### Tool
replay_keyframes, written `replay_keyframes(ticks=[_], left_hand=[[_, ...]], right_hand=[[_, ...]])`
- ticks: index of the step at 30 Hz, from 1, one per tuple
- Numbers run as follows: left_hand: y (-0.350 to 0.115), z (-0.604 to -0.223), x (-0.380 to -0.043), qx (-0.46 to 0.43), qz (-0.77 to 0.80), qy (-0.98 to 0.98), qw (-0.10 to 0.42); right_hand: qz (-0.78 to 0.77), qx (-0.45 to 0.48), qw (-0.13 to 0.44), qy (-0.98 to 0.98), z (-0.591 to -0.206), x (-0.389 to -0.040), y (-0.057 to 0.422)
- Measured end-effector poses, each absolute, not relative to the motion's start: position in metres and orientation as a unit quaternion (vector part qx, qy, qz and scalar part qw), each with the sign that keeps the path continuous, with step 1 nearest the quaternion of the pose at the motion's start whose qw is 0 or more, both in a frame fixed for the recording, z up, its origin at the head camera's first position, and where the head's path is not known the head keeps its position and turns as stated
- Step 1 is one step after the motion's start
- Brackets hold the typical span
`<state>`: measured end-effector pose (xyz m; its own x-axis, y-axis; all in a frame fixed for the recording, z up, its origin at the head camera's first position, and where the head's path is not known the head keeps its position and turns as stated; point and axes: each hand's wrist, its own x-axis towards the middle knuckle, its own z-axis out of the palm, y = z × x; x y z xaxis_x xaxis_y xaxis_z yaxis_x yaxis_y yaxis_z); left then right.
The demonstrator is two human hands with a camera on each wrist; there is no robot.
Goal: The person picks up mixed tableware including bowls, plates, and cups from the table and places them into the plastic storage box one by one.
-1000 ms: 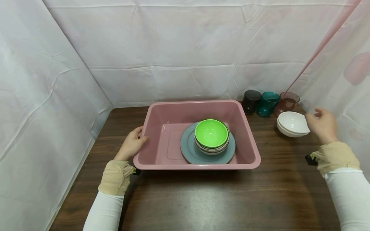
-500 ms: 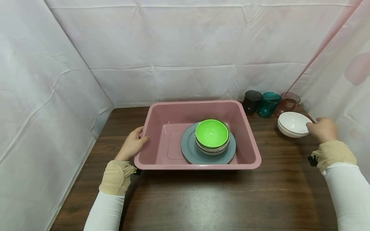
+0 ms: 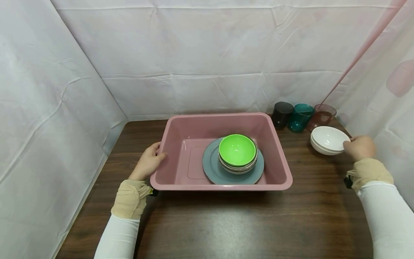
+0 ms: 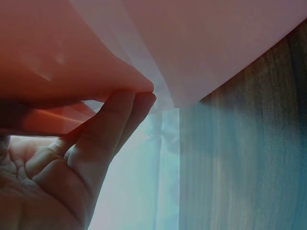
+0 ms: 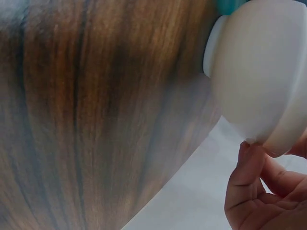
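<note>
My left hand [image 3: 148,162] grips the left rim of a pink plastic basin [image 3: 184,187], its thumb over the inner side and its fingers under the lip in the left wrist view. At the right, my right hand [image 3: 360,147] pinches the right edge of two nested white bowls [image 3: 329,139]. In the right wrist view the fingertips [image 5: 252,146] are right at the bowls' rims, and the lower bowl [image 5: 254,72] hides most of the upper one. Inside the basin a grey-blue plate [image 3: 211,167] carries a stack of bowls, topped by a bright green bowl [image 3: 237,150].
Behind the white bowls stand a black cup [image 3: 282,114], a teal cup [image 3: 300,118] and a clear pinkish cup [image 3: 322,116]. White curtains [image 3: 213,61] close off the back and sides of the dark wooden table [image 3: 226,223].
My right hand has come down and closed its fingers on the edge of the white bowls. The left hand stays on the basin, which has not moved.
</note>
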<state>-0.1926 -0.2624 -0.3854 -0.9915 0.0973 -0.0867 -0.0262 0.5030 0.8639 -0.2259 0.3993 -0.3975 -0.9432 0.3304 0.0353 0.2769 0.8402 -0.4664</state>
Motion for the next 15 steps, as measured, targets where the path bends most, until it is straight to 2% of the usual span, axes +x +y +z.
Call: replay_keyframes(ticks=[15], left_hand=[[-0.2634,-0.3869,-0.194,0.017,0.498,0.864,0.066]], right_hand=[[0.244,-0.177,0.073,-0.951,-0.3949,-0.226,0.397]])
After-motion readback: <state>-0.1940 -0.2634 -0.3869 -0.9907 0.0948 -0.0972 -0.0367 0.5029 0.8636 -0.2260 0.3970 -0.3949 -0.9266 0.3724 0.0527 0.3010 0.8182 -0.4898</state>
